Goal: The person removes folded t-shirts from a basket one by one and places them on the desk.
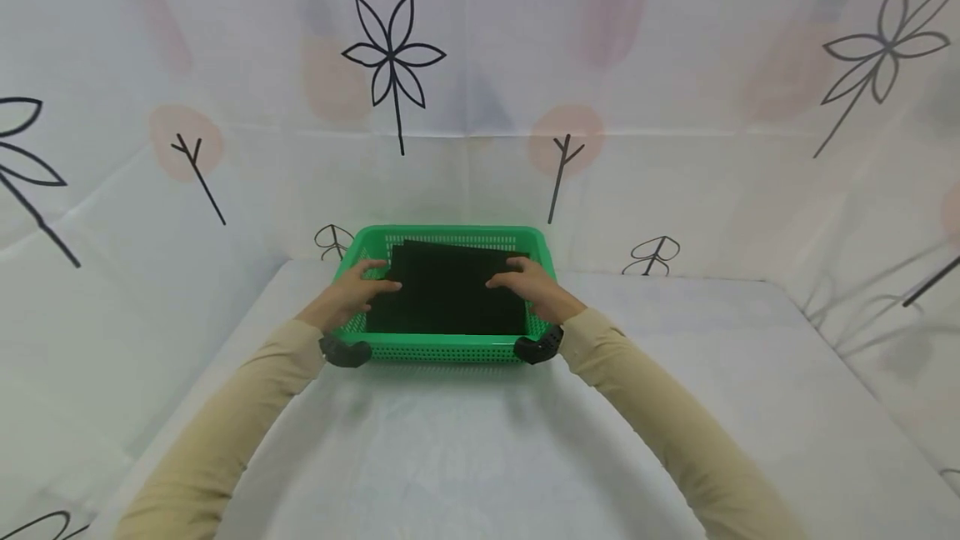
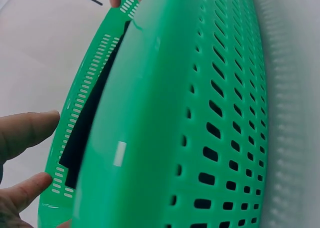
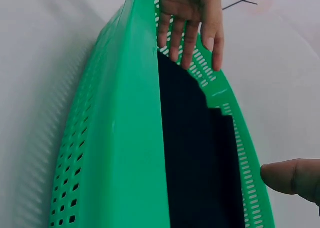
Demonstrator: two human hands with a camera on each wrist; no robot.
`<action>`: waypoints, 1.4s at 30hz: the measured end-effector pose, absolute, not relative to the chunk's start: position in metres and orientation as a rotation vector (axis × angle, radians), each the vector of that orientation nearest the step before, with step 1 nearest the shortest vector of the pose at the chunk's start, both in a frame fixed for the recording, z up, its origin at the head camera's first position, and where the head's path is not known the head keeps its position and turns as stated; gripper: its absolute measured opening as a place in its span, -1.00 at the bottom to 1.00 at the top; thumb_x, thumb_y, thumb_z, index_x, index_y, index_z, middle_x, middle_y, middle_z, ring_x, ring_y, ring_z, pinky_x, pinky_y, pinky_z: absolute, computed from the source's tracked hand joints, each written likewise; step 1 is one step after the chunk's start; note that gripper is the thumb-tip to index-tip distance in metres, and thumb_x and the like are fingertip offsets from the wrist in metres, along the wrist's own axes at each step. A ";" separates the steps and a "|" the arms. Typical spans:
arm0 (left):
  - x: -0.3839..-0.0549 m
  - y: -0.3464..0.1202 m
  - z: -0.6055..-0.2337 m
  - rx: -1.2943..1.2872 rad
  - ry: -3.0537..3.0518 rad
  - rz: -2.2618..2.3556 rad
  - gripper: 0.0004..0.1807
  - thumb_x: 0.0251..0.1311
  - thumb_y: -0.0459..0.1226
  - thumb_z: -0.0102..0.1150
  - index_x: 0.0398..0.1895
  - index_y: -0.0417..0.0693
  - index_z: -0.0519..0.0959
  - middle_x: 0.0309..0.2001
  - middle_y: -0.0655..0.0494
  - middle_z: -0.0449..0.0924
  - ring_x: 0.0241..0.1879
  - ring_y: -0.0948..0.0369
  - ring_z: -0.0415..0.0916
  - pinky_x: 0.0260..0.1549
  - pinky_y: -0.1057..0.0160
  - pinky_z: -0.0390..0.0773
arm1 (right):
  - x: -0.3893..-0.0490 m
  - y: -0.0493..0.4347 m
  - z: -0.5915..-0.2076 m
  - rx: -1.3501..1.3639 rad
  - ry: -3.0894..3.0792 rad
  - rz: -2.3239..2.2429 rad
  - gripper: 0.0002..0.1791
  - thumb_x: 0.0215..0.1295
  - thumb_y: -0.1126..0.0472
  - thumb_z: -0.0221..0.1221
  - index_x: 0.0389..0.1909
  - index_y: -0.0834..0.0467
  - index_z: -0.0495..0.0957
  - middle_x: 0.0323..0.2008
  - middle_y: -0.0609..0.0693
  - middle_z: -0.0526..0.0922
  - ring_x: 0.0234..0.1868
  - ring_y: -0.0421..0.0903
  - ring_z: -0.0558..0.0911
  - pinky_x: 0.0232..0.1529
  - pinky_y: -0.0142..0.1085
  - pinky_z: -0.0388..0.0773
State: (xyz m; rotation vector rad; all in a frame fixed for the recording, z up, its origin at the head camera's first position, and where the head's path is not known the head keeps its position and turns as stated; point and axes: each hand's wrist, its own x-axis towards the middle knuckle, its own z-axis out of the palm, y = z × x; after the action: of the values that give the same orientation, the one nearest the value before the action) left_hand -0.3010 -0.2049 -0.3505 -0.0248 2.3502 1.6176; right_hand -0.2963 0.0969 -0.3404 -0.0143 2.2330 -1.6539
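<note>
A green plastic basket point(image 1: 450, 341) with slotted walls stands on the white-covered table. Flat inside it lies a black sheet-like stack point(image 1: 453, 290); its exact kind cannot be told, though a second layer's edge shows in the right wrist view. Over the basket's left side is my left hand point(image 1: 351, 293), fingers spread and relaxed, fingertips above the stack's left edge. My right hand point(image 1: 537, 287) mirrors it at the right side, thumb and fingers apart near the stack's right edge. Neither hand grips anything. Whether fingertips touch the black stack cannot be told.
White cloth point(image 1: 480, 457) covers the table in front of the basket and to its right. A white curtain point(image 1: 480, 65) with printed flowers hangs close behind. Dark devices point(image 1: 347, 352) are strapped at both wrists, near the basket's front rim.
</note>
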 end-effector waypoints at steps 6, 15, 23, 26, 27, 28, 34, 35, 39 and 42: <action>-0.302 -0.202 -0.354 -0.041 2.324 1.617 -0.17 0.28 -0.28 0.20 0.50 -0.20 -0.03 0.49 -0.25 -0.19 0.40 -0.25 -0.10 0.27 -0.22 0.08 | -0.299 0.096 -0.343 0.021 2.264 -1.618 -0.12 0.30 0.12 0.18 0.51 0.20 -0.06 0.48 0.23 -0.07 0.45 0.23 -0.05 0.28 0.30 -0.03; -0.300 -0.196 -0.357 -0.082 2.281 1.625 -0.16 0.27 -0.28 0.20 0.51 -0.16 -0.03 0.49 -0.25 -0.19 0.41 -0.24 -0.11 0.26 -0.25 0.09 | -0.302 0.096 -0.348 0.086 2.231 -1.607 -0.11 0.30 0.15 0.17 0.51 0.24 -0.10 0.46 0.31 -0.08 0.42 0.35 -0.02 0.20 0.39 0.04; -0.302 -0.192 -0.359 -0.095 2.315 1.575 -0.16 0.27 -0.25 0.20 0.51 -0.17 -0.02 0.47 -0.29 -0.15 0.41 -0.23 -0.13 0.28 -0.27 -0.02 | -0.306 0.097 -0.353 0.069 2.205 -1.600 -0.07 0.27 0.18 0.20 0.50 0.30 -0.13 0.46 0.32 -0.09 0.43 0.34 -0.06 0.29 0.26 0.00; -0.302 -0.190 -0.358 -0.107 2.299 1.577 -0.13 0.27 -0.24 0.20 0.52 -0.14 -0.06 0.48 -0.28 -0.19 0.43 -0.23 -0.19 0.28 -0.30 -0.06 | -0.307 0.096 -0.354 0.047 2.216 -1.592 -0.07 0.26 0.18 0.20 0.49 0.32 -0.14 0.46 0.33 -0.08 0.42 0.35 -0.05 0.31 0.21 0.02; -0.302 -0.190 -0.357 -0.115 2.291 1.580 -0.12 0.26 -0.24 0.20 0.53 -0.13 -0.07 0.49 -0.27 -0.20 0.43 -0.23 -0.20 0.28 -0.30 -0.07 | -0.307 0.096 -0.355 0.044 2.214 -1.592 -0.06 0.26 0.18 0.20 0.49 0.32 -0.15 0.46 0.33 -0.08 0.42 0.35 -0.05 0.31 0.21 0.02; -0.302 -0.189 -0.357 -0.121 2.284 1.584 -0.12 0.26 -0.25 0.20 0.53 -0.13 -0.08 0.49 -0.27 -0.21 0.43 -0.22 -0.22 0.28 -0.29 -0.07 | -0.307 0.096 -0.355 0.042 2.210 -1.594 -0.06 0.26 0.18 0.20 0.49 0.32 -0.16 0.46 0.33 -0.09 0.42 0.36 -0.05 0.31 0.22 0.03; -0.305 -0.187 -0.356 -0.174 2.282 1.597 -0.09 0.26 -0.27 0.19 0.53 -0.17 -0.14 0.48 -0.29 -0.22 0.44 -0.21 -0.23 0.30 -0.25 -0.06 | -0.312 0.096 -0.357 0.066 2.140 -1.622 -0.02 0.27 0.16 0.21 0.52 0.25 -0.22 0.48 0.30 -0.15 0.42 0.38 -0.10 0.23 0.34 0.06; -0.306 -0.187 -0.357 -0.185 2.280 1.610 -0.09 0.25 -0.29 0.19 0.53 -0.18 -0.14 0.49 -0.28 -0.24 0.44 -0.21 -0.23 0.30 -0.24 -0.06 | -0.312 0.096 -0.358 0.068 2.128 -1.624 -0.01 0.27 0.15 0.20 0.52 0.23 -0.23 0.48 0.29 -0.16 0.42 0.38 -0.10 0.22 0.34 0.06; -0.306 -0.189 -0.357 -0.218 2.253 1.665 -0.06 0.21 -0.33 0.22 0.53 -0.20 -0.14 0.51 -0.24 -0.30 0.44 -0.20 -0.23 0.32 -0.19 -0.08 | -0.313 0.097 -0.358 0.053 2.085 -1.631 -0.01 0.28 0.13 0.20 0.53 0.19 -0.24 0.50 0.25 -0.17 0.44 0.34 -0.11 0.24 0.30 0.07; -0.305 -0.190 -0.355 -0.218 2.232 1.685 -0.06 0.22 -0.34 0.23 0.53 -0.18 -0.14 0.50 -0.24 -0.28 0.45 -0.18 -0.23 0.34 -0.15 -0.09 | -0.312 0.098 -0.357 0.044 2.071 -1.637 -0.03 0.29 0.14 0.20 0.53 0.17 -0.21 0.50 0.23 -0.17 0.44 0.33 -0.11 0.25 0.28 0.08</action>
State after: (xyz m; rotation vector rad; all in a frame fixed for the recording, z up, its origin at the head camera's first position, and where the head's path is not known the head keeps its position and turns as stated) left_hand -0.3047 -0.1902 -0.3550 -0.2176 2.2319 1.6850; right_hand -0.3116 0.0976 -0.3567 0.0445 2.0707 -1.6367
